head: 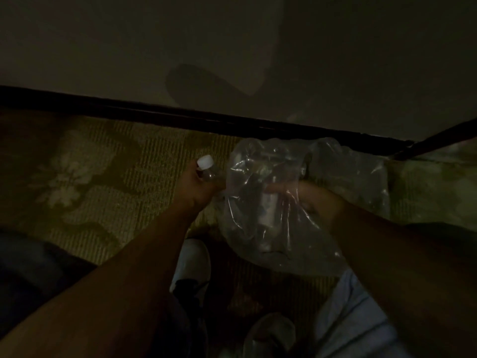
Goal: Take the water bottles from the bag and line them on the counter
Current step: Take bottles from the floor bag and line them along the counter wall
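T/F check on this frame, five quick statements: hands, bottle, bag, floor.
1. The left hand holds a water bottle near its neck. True.
2. The bottle's cap is dark blue. False: it is white.
3. The right hand has its grip on a clear plastic bag. True.
4. The bag is an opaque paper sack. False: it is see-through plastic, with dim shapes inside.
5. The floor below is patterned carpet. True.
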Action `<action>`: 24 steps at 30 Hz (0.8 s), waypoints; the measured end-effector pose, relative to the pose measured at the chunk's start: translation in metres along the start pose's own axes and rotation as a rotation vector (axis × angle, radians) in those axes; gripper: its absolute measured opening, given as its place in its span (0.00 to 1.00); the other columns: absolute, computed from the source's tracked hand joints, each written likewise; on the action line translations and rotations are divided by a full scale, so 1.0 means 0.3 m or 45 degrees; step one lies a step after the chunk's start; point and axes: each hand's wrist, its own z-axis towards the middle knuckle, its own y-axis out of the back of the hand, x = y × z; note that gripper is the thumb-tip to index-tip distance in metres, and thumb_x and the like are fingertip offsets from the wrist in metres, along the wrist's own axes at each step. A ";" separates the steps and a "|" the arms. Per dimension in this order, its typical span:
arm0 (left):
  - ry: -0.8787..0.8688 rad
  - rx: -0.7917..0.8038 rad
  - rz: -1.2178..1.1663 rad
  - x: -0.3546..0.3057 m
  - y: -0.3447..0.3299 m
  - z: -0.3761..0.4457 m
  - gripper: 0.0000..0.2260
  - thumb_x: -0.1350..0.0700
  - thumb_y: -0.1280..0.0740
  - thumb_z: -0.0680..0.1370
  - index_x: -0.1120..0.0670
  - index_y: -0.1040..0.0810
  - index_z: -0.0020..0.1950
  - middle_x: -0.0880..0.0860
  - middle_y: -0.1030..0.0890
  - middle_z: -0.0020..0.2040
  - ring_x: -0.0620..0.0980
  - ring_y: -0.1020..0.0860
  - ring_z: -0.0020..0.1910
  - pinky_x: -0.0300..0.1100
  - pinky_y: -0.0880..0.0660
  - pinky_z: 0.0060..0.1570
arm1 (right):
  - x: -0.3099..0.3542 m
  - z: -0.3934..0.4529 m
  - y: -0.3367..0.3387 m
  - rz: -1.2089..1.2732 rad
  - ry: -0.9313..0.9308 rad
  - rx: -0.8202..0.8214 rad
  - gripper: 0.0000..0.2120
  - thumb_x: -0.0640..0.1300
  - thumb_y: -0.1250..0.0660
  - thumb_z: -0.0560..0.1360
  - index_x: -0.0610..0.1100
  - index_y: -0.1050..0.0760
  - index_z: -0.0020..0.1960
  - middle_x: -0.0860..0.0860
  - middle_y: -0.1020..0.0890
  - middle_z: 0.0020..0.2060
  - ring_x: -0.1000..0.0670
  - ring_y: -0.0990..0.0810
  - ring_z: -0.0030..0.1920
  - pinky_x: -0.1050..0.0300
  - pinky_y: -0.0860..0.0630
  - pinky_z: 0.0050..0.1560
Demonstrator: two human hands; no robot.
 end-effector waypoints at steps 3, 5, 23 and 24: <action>-0.019 -0.083 -0.030 -0.007 -0.003 -0.010 0.17 0.61 0.26 0.73 0.58 0.28 0.59 0.50 0.21 0.48 0.46 0.20 0.47 0.38 0.24 0.40 | -0.007 -0.021 0.035 0.071 0.036 -0.064 0.19 0.43 0.27 0.71 0.42 0.24 0.61 0.45 0.19 0.55 0.45 0.19 0.53 0.53 0.21 0.51; 0.017 -0.130 -0.052 -0.014 -0.011 -0.019 0.19 0.60 0.25 0.72 0.62 0.26 0.59 0.56 0.19 0.49 0.54 0.18 0.49 0.41 0.22 0.39 | -0.009 -0.037 0.058 0.119 0.098 -0.173 0.32 0.38 0.26 0.70 0.46 0.33 0.71 0.47 0.19 0.49 0.48 0.19 0.44 0.61 0.21 0.31; -0.357 -0.545 0.263 -0.478 0.142 -0.377 0.24 0.55 0.24 0.71 0.60 0.27 0.63 0.58 0.25 0.59 0.50 0.26 0.57 0.53 0.25 0.57 | 0.097 -0.603 0.024 -0.368 0.505 -0.994 0.33 0.41 0.24 0.68 0.44 0.38 0.66 0.44 0.31 0.65 0.46 0.27 0.60 0.53 0.24 0.56; -0.387 -0.518 0.251 -0.519 0.158 -0.415 0.23 0.54 0.24 0.71 0.59 0.27 0.62 0.57 0.24 0.58 0.49 0.25 0.56 0.53 0.24 0.56 | 0.125 -0.659 0.022 -0.302 0.473 -1.055 0.32 0.44 0.24 0.68 0.43 0.37 0.65 0.44 0.29 0.64 0.45 0.26 0.60 0.50 0.23 0.56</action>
